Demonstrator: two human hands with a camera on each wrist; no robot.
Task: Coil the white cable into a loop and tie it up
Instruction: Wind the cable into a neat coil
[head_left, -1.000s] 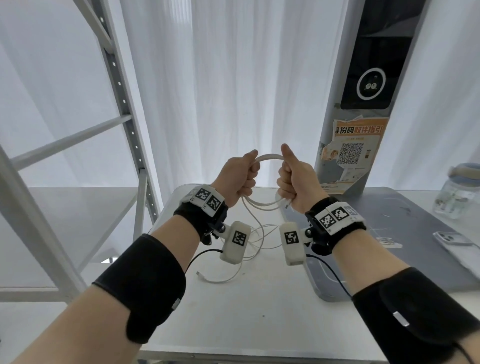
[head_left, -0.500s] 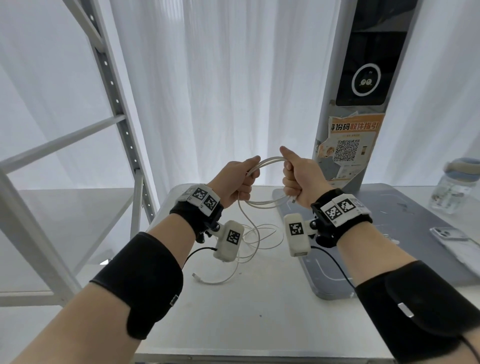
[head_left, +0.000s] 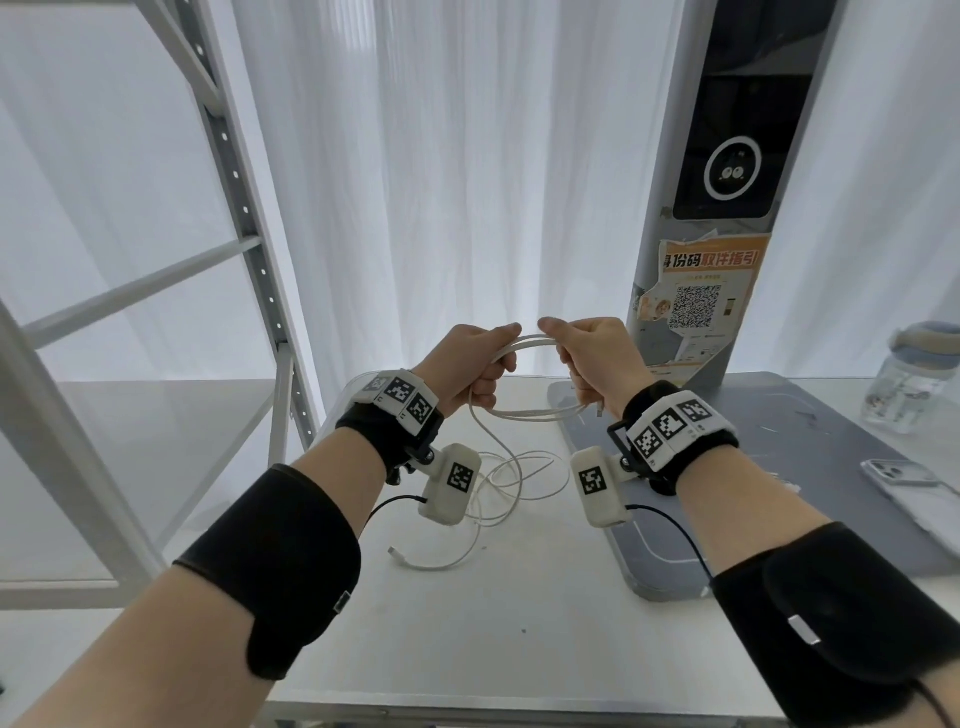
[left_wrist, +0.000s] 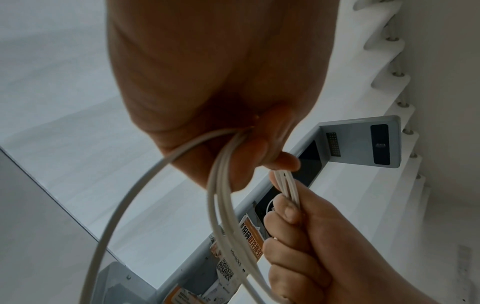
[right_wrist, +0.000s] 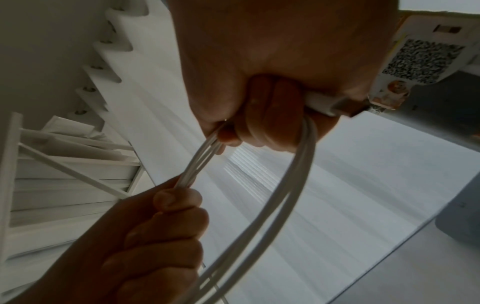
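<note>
A white cable (head_left: 535, 414) is partly coiled into a small loop held up above the table. My left hand (head_left: 478, 364) grips the loop's left side, and my right hand (head_left: 592, 358) grips its right side, thumbs pointing at each other. In the left wrist view several strands (left_wrist: 221, 205) run from my left hand (left_wrist: 221, 82) into my right hand (left_wrist: 306, 236). In the right wrist view a plug (right_wrist: 335, 105) sticks out of my right hand (right_wrist: 272, 61). The uncoiled rest (head_left: 498, 488) trails down from my left hand onto the table, its other connector (head_left: 393, 551) lying there.
The white table (head_left: 519, 649) carries a grey mat (head_left: 779, 467) on the right, with a phone (head_left: 898, 475) and a water bottle (head_left: 919, 379) at the far right. A kiosk post with a QR poster (head_left: 701, 291) stands behind. A metal shelf frame (head_left: 249, 234) is at left.
Both hands have rolled inward, so the thumbs now point at each other instead of upward. They still grip the loop. The loose cable on the table has barely shifted.
</note>
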